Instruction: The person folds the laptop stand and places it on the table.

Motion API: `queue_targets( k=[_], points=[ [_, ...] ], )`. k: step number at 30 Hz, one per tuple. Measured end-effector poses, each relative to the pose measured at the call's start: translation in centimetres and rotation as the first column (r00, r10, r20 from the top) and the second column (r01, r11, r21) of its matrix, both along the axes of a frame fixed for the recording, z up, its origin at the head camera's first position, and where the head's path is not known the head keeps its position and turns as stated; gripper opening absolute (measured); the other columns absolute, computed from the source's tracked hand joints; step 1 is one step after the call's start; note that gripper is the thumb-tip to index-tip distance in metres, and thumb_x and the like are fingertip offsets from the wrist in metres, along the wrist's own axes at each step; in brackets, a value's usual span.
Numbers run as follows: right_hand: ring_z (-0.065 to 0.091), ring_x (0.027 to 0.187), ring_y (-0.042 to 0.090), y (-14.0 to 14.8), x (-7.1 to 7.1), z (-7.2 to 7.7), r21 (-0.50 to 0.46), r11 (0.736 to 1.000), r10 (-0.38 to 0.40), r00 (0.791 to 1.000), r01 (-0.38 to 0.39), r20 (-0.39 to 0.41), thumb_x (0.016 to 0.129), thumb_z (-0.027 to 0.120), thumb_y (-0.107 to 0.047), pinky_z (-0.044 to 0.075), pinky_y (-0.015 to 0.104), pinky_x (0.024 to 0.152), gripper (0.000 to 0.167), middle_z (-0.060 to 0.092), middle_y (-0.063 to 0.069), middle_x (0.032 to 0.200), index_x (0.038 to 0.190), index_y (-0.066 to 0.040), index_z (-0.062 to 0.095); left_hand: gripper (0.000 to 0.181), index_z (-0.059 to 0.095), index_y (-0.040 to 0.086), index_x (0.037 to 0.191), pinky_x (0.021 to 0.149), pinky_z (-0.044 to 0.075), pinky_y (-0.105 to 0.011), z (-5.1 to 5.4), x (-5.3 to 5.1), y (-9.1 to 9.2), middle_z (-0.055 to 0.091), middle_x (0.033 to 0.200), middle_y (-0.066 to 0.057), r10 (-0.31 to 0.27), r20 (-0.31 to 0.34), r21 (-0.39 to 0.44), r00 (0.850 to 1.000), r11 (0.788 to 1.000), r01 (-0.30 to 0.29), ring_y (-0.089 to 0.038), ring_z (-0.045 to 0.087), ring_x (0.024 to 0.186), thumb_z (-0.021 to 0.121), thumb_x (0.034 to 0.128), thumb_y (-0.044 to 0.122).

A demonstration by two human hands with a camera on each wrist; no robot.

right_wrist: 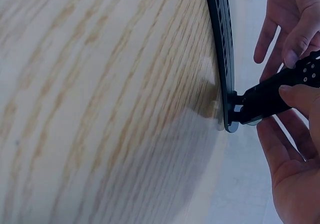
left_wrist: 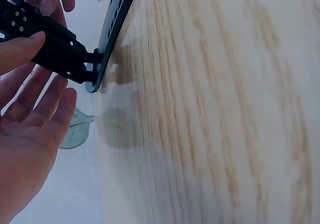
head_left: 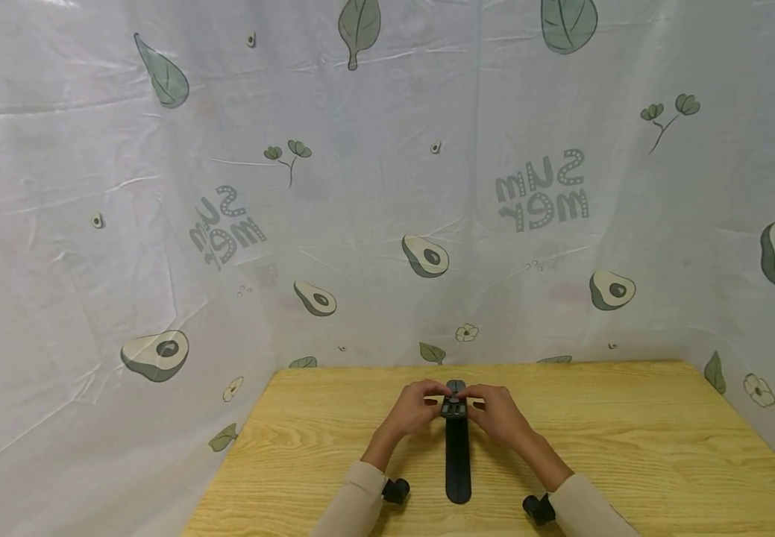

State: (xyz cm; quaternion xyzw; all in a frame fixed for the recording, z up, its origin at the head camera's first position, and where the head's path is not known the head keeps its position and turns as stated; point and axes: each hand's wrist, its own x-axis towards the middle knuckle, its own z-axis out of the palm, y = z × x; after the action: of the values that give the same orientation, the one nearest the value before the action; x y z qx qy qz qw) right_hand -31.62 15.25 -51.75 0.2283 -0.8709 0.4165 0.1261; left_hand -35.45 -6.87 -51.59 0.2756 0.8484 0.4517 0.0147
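A black hinged stand lies lengthwise on the table, with a long flat bar (head_left: 458,462) at its base. Its upright arm (left_wrist: 55,49) joins the bar at a hinge (right_wrist: 235,109) near the far end. My left hand (head_left: 414,409) grips the arm from the left, thumb on its near face and fingers behind. From the other side my right hand (head_left: 500,415) holds the same arm, its thumb (right_wrist: 300,98) against the dotted part. Both wrist views show the arm tilted away from the bar. The hands partly cover the arm's upper end.
The wood-grain table (head_left: 629,425) spreads around the stand. A pale curtain (head_left: 360,186) printed with avocados and leaves hangs behind the table and along its sides. Small black wrist cameras (head_left: 397,491) sit by both sleeves.
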Motion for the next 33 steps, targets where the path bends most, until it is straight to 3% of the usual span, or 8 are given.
queue_targets(
  k=[21, 33],
  points=[
    [0.071, 0.122, 0.044, 0.13, 0.23, 0.29, 0.024, 1.0, -0.006, 0.999, 0.006, 0.036, 0.099, 0.072, 0.003, 0.063, 0.048, 0.095, 0.025, 0.074, 0.022, 0.129, 0.123, -0.002, 0.078, 0.022, 0.077, 0.006, 0.124, 0.108, 0.059, -0.046, -0.08, 0.17, -0.12, 0.071, 0.135, -0.014, 0.008, 0.005, -0.008, 1.0, 1.0, -0.008, -0.034, 0.065, 0.133, 0.068, 0.1041, 0.006],
    [0.07, 0.123, 0.046, 0.42, 0.0, 0.41, 0.031, 0.999, 0.028, 0.998, -0.029, 0.053, 0.098, 0.072, 0.003, 0.064, 0.047, 0.092, 0.023, 0.076, 0.021, 0.125, 0.119, -0.003, 0.079, 0.022, 0.078, 0.005, 0.123, 0.108, 0.059, -0.046, -0.3, 0.19, -0.17, 0.072, 0.132, -0.014, -0.005, 0.021, 0.015, 1.0, 1.0, 0.005, -0.034, 0.065, 0.132, 0.07, 0.103, 0.007]
  ],
)
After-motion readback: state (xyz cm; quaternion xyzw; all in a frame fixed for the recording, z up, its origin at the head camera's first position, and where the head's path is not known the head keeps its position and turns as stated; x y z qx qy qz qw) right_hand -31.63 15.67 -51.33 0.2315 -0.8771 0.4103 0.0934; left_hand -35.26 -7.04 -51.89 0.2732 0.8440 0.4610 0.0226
